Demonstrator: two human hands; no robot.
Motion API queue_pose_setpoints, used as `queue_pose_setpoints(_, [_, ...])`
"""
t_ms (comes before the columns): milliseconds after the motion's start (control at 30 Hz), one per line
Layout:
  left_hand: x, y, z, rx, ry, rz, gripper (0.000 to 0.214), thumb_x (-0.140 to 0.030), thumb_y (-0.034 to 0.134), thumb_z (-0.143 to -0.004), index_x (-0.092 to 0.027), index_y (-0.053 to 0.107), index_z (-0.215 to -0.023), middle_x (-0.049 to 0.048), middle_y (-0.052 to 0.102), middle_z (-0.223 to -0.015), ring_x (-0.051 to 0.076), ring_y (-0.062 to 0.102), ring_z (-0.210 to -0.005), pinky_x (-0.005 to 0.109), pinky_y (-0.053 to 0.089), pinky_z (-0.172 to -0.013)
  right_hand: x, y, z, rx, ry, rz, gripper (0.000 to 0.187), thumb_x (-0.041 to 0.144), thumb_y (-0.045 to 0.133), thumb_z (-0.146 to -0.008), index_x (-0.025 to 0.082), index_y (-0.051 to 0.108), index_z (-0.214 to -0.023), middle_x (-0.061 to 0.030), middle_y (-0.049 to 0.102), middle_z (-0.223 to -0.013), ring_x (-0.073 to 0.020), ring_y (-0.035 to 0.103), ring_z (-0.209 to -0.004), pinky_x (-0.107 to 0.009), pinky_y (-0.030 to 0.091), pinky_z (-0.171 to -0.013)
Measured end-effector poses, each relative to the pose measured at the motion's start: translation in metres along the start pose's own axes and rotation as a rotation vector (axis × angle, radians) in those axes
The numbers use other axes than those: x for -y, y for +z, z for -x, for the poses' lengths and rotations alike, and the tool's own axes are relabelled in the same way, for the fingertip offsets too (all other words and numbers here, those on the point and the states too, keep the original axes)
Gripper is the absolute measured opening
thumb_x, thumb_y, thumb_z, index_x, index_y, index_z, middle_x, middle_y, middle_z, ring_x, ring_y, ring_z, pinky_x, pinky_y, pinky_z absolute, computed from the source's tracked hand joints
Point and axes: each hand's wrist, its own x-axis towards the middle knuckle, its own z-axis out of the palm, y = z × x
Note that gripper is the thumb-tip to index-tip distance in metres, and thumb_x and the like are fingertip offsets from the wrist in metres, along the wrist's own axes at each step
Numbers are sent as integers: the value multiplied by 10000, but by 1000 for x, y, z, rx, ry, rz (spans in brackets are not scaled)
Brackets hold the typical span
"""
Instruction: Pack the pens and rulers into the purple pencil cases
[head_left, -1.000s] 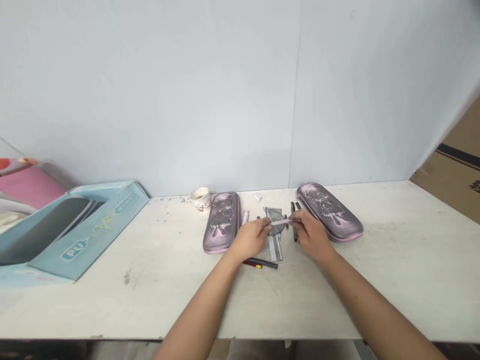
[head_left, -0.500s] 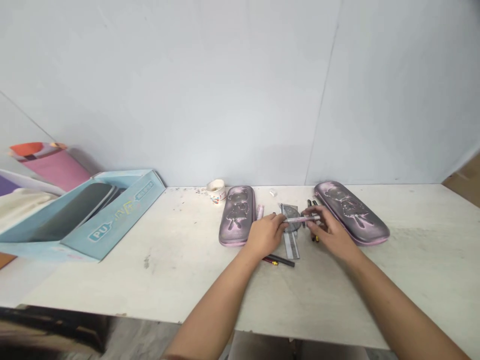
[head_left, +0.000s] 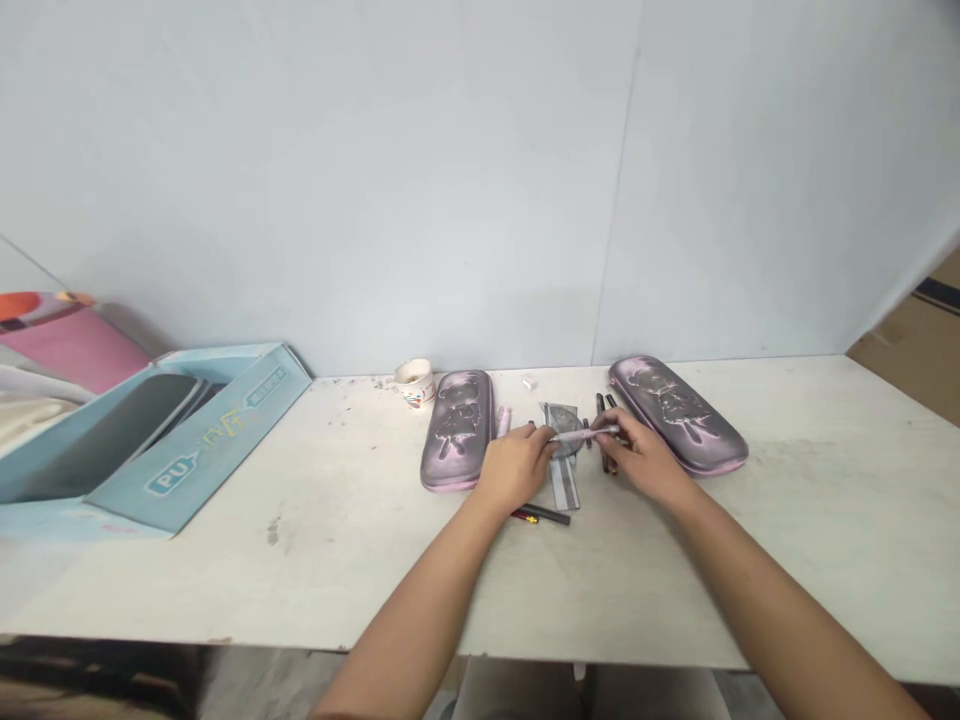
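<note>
Head view: right-hand fingers (head_left: 611, 426) clenched on a slim glossy pink pen (head_left: 579, 435), left-hand fingers (head_left: 534, 431) curled loosely beside it.

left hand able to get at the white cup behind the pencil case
Probably yes: the white cup stands open to reach, but the pencil case lies between it and the left hand, so the hand would pass over or around it.

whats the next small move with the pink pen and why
Probably lay the pink pen down beside the dark pens: the right hand holds it above the protractor, the left hand is close by, and both pencil cases look shut.
</note>
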Motion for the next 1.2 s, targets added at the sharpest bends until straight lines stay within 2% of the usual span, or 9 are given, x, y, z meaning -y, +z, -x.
queue_pose_setpoints(100, [0, -2, -1, -12, -10, -1, 294, -365, 289, -917, -254, 522, -1057, 17, 609, -916, 167, 584, -827, 248, 369, -598, -1, 0, -2, 9, 34, -90, 329, 463, 489, -783, 220, 486, -1004, 11, 573, -732, -114, 523, -550, -257, 433, -526])
queue_pose_setpoints(233, [-2, -3, -1, 9, -3, -2, 295, -368, 294, -916, -252, 527, -1056, 19, 608, -923, 168, 584, -838, 246, 376, -608, -6, -1, -4, -6, 79, 22, 282, 475, 439, -811, 201, 509, -800, 38, 501, -552, -108, 476, -485, -251, 398, -503])
queue_pose_setpoints(400, [-5, -5, 0, 50, -47, 1, 313, -381, 288, -917, -248, 535, -1055, 31, 605, -936, 165, 581, -857, 240, 382, -626, -8, -2, -4, 28, 58, -151, 313, 440, 522, -764, 220, 467, -979, 8, 559, -776, -110, 518, -578, -245, 440, -506])
queue_pose_setpoints(567, [-7, -6, 2, 38, -24, -4, 325, -391, 272, -918, -254, 536, -1050, 32, 601, -938, 175, 580, -864, 246, 392, -623, -5, -2, -2, 41, 90, -22, 285, 469, 438, -815, 192, 502, -818, 45, 486, -539, -97, 459, -469, -244, 400, -486])
queue_pose_setpoints(733, [-8, -7, 2, 53, -38, -3, 320, -387, 279, -916, -249, 536, -1049, 37, 601, -939, 174, 580, -867, 246, 397, -635, -6, -2, -2, 21, 65, -151, 376, 461, 519, -770, 212, 463, -1046, 4, 567, -765, -114, 533, -588, -258, 450, -524])
queue_pose_setpoints(867, [-7, -6, 1, 40, 2, -8, 318, -394, 282, -914, -248, 541, -1029, 35, 598, -904, 179, 581, -852, 251, 392, -620, -7, -3, -3, 45, 114, -57, 314, 493, 459, -805, 188, 500, -868, 47, 489, -556, -94, 465, -467, -243, 403, -481])
queue_pose_setpoints(1033, [-5, -5, 1, 19, -21, -22, 314, -388, 284, -916, -250, 534, -1046, 28, 601, -908, 169, 582, -828, 249, 387, -611, -6, -1, -3, 24, 99, -179, 387, 502, 528, -753, 212, 461, -1000, -2, 589, -799, -107, 527, -573, -249, 436, -509])
queue_pose_setpoints(1133, [-5, -5, 1, 21, -18, -28, 314, -391, 290, -916, -253, 535, -1055, 26, 602, -918, 169, 579, -843, 250, 392, -619, -7, -3, -5, 26, 134, -108, 352, 531, 445, -792, 187, 493, -843, 22, 547, -631, -96, 478, -473, -239, 386, -465])
queue_pose_setpoints(1200, [-4, -4, 0, 20, -15, -21, 312, -382, 291, -917, -252, 534, -1064, 26, 604, -931, 167, 576, -855, 252, 395, -630, -11, -6, -8, -39, 104, -44, 323, 503, 420, -811, 189, 492, -799, 32, 517, -584, -100, 466, -463, -243, 383, -475])
